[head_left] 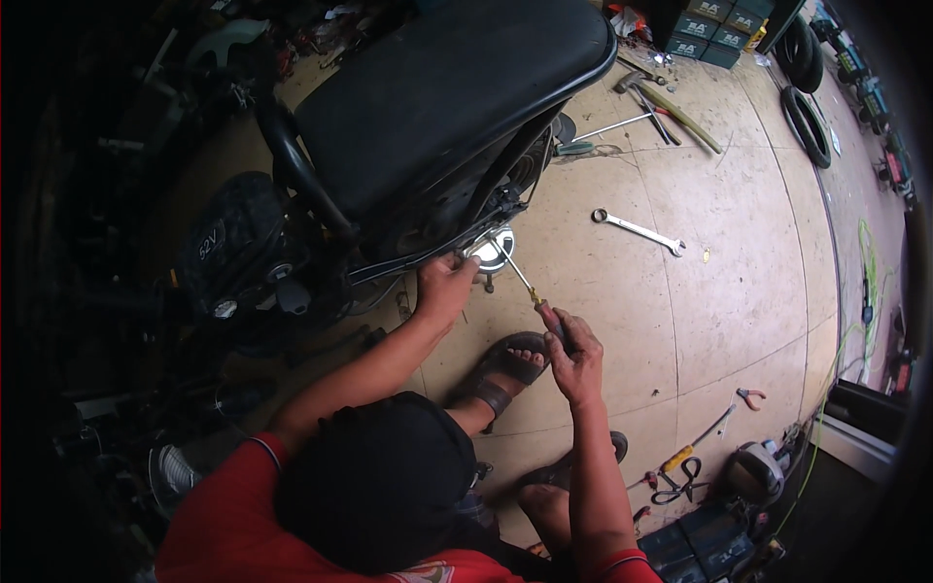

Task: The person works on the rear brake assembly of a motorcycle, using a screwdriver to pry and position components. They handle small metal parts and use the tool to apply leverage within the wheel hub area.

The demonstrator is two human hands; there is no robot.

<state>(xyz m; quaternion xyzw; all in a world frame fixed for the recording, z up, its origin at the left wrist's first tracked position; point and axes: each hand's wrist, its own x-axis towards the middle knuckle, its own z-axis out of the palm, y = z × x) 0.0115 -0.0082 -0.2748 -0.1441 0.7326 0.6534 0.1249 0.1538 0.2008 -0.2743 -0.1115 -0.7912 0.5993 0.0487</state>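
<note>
My right hand is wrapped round the red handle of a screwdriver. Its shaft slants up and left, and the tip meets a bright round part with a dark rim. This part sits low by the near side of a vehicle with a long black seat. My left hand is closed at the left edge of the round part, under the vehicle's frame. What its fingertips grip is hidden.
On the tiled floor lie a combination wrench, a hammer and orange-handled pliers. Tyres and stacked dark boxes stand at the far right. A sandalled foot is below the round part.
</note>
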